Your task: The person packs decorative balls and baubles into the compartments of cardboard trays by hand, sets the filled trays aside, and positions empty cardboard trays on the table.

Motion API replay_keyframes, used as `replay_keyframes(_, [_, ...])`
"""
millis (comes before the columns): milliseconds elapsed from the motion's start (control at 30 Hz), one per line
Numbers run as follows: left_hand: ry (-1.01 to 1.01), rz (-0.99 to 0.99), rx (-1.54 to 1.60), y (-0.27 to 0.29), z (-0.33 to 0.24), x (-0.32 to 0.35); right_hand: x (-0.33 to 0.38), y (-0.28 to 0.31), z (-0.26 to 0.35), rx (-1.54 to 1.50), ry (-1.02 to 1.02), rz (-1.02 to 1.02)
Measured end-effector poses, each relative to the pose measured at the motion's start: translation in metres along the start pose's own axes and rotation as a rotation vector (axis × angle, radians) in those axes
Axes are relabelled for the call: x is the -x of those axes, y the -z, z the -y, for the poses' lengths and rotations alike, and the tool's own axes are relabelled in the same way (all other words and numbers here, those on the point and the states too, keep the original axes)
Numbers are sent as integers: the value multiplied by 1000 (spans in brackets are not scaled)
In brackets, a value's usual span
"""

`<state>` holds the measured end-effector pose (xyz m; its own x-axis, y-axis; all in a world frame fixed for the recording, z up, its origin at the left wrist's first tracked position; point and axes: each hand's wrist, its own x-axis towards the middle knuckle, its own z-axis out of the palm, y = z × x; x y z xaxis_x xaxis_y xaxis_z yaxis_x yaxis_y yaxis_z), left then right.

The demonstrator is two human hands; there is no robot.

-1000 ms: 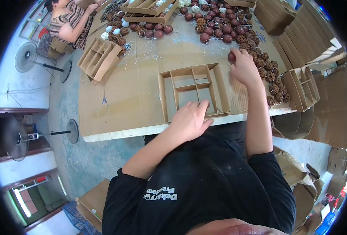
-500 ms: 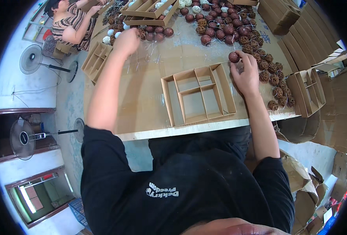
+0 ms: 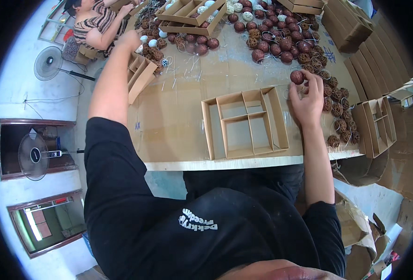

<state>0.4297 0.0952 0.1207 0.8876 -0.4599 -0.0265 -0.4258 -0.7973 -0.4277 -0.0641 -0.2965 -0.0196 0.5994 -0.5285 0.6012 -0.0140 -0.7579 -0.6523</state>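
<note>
My right hand (image 3: 309,103) grips a dark red glittery ball (image 3: 297,77) between thumb and fingers, just beyond the right corner of a divided cardboard box (image 3: 222,120). This box lies near the table's front edge, and its compartments hold no balls. My left arm stretches to the far left, where my left hand (image 3: 129,42) is over the far end of a second divided box (image 3: 142,79). White balls (image 3: 152,43) and brown wicker balls (image 3: 156,54) lie beside that hand. Its fingers are too small and hidden to read.
More dark red balls (image 3: 285,44) spread over the far table (image 3: 169,135), with wicker balls (image 3: 340,110) along its right side. Partly filled boxes (image 3: 187,29) are stacked at the back. Another divided box (image 3: 376,126) stands at the right edge. A co-worker (image 3: 97,30) sits far left.
My left hand has moved left, from the dark red balls by the stacked boxes to the left divided box. The right hand keeps hold of its ball. The whole view has shifted slightly.
</note>
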Motion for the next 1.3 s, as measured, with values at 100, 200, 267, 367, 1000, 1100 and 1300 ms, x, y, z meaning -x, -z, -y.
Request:
replay_keyframes(100, [-99,55,197,-10,-40,-18,5,13,-13,118,-12,1])
replay_keyframes(200, [-212,124,367,-15,-40,-20,2,15,-9,108,-52,-19])
replay_keyframes(267, [-343,128,430,-15,-47,-23,1,14,-11,102,-45,-28])
replay_keyframes(367, [-283,-41,483,-9,-57,-17,2,12,-10,79,-40,-37])
replay_keyframes(1000, [-581,79,893,77,-221,186,21,58,34,93,349,229])
replay_keyframes(1100, [-628,438,1113,84,-200,246,35,80,52,26,381,464])
replay_keyframes(1300, [-460,356,1058,45,-236,304,46,98,61,59,379,796])
